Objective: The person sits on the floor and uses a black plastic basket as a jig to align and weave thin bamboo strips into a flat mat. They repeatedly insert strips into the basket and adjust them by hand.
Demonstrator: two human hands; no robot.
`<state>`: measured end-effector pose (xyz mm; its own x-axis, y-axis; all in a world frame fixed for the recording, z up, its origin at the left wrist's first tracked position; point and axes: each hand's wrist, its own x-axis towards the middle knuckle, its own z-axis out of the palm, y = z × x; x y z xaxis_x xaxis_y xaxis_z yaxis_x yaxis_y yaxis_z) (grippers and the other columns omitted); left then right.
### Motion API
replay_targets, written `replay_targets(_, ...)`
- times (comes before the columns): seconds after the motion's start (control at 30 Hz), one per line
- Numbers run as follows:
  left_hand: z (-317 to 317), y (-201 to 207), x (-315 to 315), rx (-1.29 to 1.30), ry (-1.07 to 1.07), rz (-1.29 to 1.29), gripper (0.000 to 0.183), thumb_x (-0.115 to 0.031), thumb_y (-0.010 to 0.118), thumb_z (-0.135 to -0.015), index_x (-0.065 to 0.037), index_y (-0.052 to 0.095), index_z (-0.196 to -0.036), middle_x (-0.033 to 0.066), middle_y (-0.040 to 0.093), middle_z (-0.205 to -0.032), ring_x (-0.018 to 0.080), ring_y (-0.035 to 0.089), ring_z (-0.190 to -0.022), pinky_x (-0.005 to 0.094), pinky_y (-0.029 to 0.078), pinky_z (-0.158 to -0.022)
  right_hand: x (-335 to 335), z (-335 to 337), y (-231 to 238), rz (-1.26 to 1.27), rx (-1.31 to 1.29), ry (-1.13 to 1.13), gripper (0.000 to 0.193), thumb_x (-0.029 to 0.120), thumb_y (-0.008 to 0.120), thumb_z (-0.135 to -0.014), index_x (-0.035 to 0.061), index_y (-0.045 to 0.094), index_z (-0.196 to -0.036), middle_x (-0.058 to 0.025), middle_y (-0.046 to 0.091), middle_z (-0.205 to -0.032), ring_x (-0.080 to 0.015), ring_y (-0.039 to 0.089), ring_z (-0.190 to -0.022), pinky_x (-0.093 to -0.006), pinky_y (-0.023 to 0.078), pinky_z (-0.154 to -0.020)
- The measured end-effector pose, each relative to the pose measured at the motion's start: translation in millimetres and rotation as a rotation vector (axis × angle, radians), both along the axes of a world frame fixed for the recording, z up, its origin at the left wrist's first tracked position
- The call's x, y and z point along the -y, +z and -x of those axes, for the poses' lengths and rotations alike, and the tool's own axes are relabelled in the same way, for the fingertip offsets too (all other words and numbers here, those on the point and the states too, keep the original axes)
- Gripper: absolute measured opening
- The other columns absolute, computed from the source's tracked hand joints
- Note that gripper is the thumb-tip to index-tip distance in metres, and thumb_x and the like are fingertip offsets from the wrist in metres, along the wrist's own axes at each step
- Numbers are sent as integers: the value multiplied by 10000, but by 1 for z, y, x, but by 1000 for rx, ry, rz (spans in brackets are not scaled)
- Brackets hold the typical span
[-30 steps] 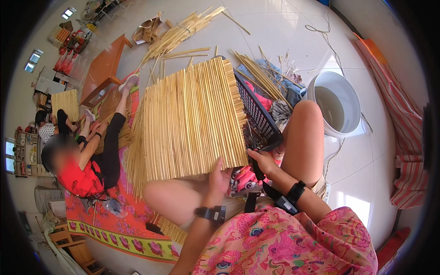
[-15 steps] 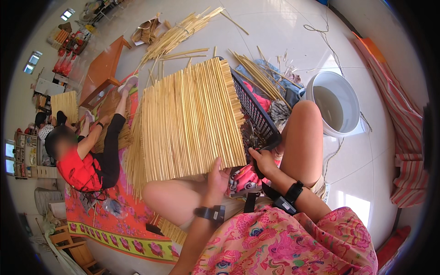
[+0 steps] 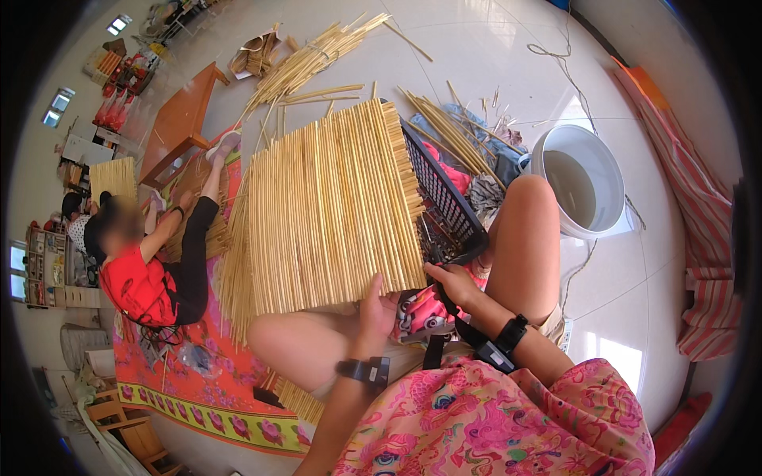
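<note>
A mat of straight yellow reed stalks, laid side by side, rests over my lap and a black plastic basket. My left hand grips its near edge, thumb on top and fingers underneath. At the mat's near right corner, my right hand is closed, fingertips close against the stalk ends. Something narrow and dark shows under that palm; its kind cannot be made out. Metal pieces too small to name lie inside the basket, partly covered by the mat.
A white bucket of cloudy water stands at the right. Loose stalks lie on the tiles ahead, others on blue cloth. On the left, a person in red sits on a floral cloth beside a wooden bench.
My right hand has shifted slightly up and left, closer to the mat's corner. The mat and my left hand barely moved. The person in red has lifted and turned their head slightly.
</note>
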<state>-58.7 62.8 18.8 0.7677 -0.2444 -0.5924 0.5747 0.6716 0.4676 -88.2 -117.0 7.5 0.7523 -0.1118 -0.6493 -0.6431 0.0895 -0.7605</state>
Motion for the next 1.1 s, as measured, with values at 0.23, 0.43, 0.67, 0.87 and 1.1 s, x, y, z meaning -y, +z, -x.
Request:
replay_targets(0.23,0,4,-1,-5,-36,22,344,-212,630,-855,-84,510,-1151,39,578,-1108,167,568,-989,315,494,-868,-2,-7,-7,-8,14,1,462,448,555,-856,-7,610,-804,-61,563,-656,-145,542,-515,-274,433,-481)
replay_targets(0.43,0,1,-1,11,-44,8,354,-211,623,-861,-81,500,-1166,45,577,-1113,172,568,-996,317,494,-872,-2,-8,-9,-26,8,-12,475,452,554,-858,-18,612,-829,-67,572,-675,-145,544,-521,-269,440,-487)
replay_targets(0.67,0,-1,0,-8,-26,7,367,-215,638,-850,-85,502,-1165,42,576,-1111,173,568,-986,310,494,-862,-4,-8,-12,-14,25,-45,479,453,556,-855,-20,616,-820,-66,571,-674,-147,542,-522,-270,441,-490)
replay_targets(0.87,0,-1,0,-10,-19,-9,359,-215,638,-851,-84,506,-1159,43,574,-1116,173,568,-988,307,494,-864,-5,-8,-12,-1,39,-22,484,460,555,-851,-18,616,-801,-65,570,-668,-149,543,-521,-277,442,-494)
replay_targets(1.1,-1,-2,0,-4,-23,-8,355,-208,629,-858,-83,502,-1164,46,569,-1129,172,567,-1005,308,500,-863,-4,-8,-14,12,26,-25,484,458,556,-850,-19,613,-793,-66,573,-668,-149,546,-522,-274,447,-496)
